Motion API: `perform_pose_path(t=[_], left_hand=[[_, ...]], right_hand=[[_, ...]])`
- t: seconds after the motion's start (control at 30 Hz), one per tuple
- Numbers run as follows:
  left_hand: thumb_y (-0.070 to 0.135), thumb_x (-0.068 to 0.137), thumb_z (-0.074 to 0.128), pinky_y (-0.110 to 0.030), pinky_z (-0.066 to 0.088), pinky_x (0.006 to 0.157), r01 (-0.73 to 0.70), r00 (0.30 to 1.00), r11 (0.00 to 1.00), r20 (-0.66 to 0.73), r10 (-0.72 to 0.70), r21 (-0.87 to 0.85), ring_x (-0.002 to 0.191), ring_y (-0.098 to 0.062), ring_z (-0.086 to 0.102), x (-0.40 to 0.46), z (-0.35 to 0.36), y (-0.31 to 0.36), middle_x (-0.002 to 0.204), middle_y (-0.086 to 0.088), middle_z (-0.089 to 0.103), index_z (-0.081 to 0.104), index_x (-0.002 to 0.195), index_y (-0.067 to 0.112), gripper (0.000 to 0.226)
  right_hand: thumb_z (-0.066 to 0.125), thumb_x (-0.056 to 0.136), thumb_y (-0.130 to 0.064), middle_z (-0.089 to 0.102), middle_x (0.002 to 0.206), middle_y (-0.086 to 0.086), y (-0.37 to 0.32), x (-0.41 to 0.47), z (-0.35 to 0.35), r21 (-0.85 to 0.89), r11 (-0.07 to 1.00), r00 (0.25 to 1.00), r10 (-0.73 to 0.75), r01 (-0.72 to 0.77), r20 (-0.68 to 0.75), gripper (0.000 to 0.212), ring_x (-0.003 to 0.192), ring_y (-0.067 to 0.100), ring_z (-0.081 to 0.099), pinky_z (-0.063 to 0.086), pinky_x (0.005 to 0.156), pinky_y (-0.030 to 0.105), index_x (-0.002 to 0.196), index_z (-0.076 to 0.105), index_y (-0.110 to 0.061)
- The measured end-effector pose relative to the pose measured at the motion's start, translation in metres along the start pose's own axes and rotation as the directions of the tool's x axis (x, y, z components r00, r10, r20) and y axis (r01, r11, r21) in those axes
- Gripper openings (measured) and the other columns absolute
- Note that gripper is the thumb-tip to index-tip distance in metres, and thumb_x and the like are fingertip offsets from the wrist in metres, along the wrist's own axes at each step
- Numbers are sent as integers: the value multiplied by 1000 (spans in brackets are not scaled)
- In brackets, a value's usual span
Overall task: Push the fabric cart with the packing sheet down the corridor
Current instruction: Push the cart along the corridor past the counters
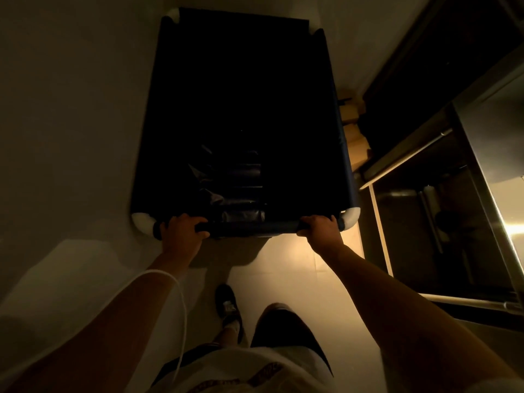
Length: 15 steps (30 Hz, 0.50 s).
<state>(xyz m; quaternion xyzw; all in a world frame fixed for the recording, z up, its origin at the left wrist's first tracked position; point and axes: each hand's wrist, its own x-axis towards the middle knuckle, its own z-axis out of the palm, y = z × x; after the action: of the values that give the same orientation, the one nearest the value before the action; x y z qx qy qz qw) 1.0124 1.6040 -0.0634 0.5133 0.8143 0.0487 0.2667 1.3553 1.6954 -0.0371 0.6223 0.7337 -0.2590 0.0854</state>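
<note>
Dark fabric cart (pixel 241 109) gripped by both hands

Overall light: dim, warm amber cast.
Brightest spot: glare on the metal panel (pixel 507 228) at 3 o'clock.
Floor: a lit patch of floor (pixel 289 268) just below centre; left side falls to grey gloom.
Shadows: the fabric cart (pixel 243 109) interior is near black, only faint sheen on folds toward 6 o'clock.
Blur: slight smear along the cart's left rim.
Distortion: wide-angle stretch, forearms swell toward 7 and 5 o'clock.
</note>
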Motion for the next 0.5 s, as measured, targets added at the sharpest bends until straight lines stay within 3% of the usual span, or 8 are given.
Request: perform_pose_path(t=[0.5], left_hand=[[32, 79, 76, -55, 36, 112, 30, 999, 997, 23, -29, -71, 123, -38, 55, 112, -44, 29, 125, -14, 65, 71, 117, 28, 39]], right_hand=[[60, 100, -31, 58, 140, 1, -16, 105, -43, -51, 998, 999, -40, 40, 10, 35, 139, 31, 43, 33, 120, 46, 135, 62, -31]])
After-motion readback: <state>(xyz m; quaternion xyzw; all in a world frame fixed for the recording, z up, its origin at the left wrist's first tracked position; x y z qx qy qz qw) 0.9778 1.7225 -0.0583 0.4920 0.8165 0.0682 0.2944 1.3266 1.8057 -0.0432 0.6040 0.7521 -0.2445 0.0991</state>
